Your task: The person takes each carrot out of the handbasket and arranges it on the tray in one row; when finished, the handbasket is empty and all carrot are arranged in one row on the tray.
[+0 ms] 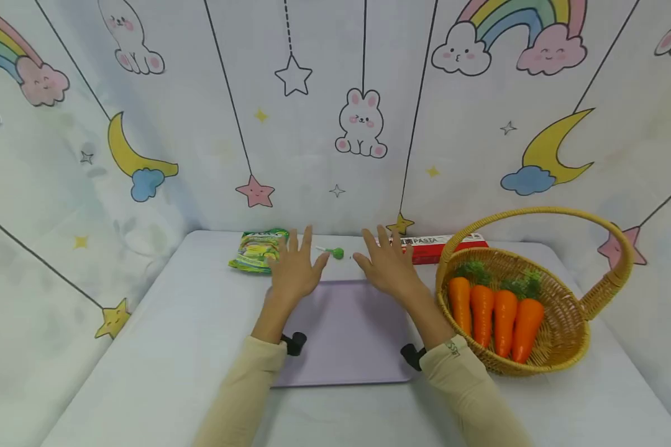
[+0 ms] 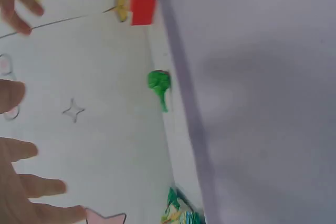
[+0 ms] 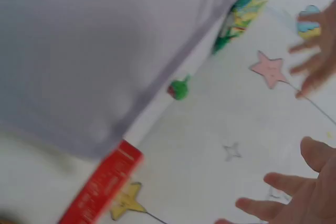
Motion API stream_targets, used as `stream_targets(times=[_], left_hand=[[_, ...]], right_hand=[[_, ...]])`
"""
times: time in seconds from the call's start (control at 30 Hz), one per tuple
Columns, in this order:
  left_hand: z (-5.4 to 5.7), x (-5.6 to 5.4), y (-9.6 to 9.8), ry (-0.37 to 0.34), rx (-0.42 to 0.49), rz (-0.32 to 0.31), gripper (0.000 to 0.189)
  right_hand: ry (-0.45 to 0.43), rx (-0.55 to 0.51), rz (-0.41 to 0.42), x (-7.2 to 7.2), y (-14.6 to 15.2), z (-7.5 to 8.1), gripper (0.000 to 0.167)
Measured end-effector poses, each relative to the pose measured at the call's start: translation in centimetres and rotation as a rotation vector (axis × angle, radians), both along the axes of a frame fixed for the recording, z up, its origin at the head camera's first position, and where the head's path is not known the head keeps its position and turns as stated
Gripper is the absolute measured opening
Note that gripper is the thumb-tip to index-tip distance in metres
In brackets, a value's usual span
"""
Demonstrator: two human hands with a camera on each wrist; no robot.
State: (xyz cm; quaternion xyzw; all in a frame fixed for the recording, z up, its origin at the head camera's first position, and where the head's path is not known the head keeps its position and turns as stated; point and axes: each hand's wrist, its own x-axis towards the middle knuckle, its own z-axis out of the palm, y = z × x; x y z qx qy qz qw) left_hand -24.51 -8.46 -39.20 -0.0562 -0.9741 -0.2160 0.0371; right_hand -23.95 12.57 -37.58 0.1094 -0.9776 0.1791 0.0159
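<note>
Both hands hold nothing, fingers spread and straight, over the far part of a lilac tray. My left hand is nearest a green and yellow snack packet, which it partly overlaps in the head view. My right hand overlaps the end of a red pasta box. Between the hands, behind the tray, lies a green lollipop with a white stick. The left wrist view shows the lollipop beyond the tray's edge; in the right wrist view the red box lies beside the tray corner.
On the right stands a wicker basket with a tall arched handle, holding several orange carrots with green tops. A white cloth covers the table. Behind it hangs a backdrop printed with stars, moons and bunnies.
</note>
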Motion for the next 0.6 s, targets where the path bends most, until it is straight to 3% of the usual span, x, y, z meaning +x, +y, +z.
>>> stream_targets(times=[0.17,0.37,0.5,0.6], left_hand=[[-0.2,1.7,-3.3,-0.113,0.145,-0.011,0.073],[-0.9,3.5,-8.2,-0.273,0.139,0.000,0.067],[-1.8,4.1,-10.5,-0.400,0.144,-0.003,0.069],[-2.4,4.0,-11.2,-0.468,0.202,-0.018,0.069]], right_hand=[[-0.054,-0.098,0.071,3.1,2.1,3.0,0.069],[-0.166,-0.179,0.091,7.4,5.9,6.8,0.071],[-0.222,-0.248,0.116,9.9,9.6,8.3,0.058],[-0.253,-0.322,0.094,10.7,12.4,8.8,0.047]])
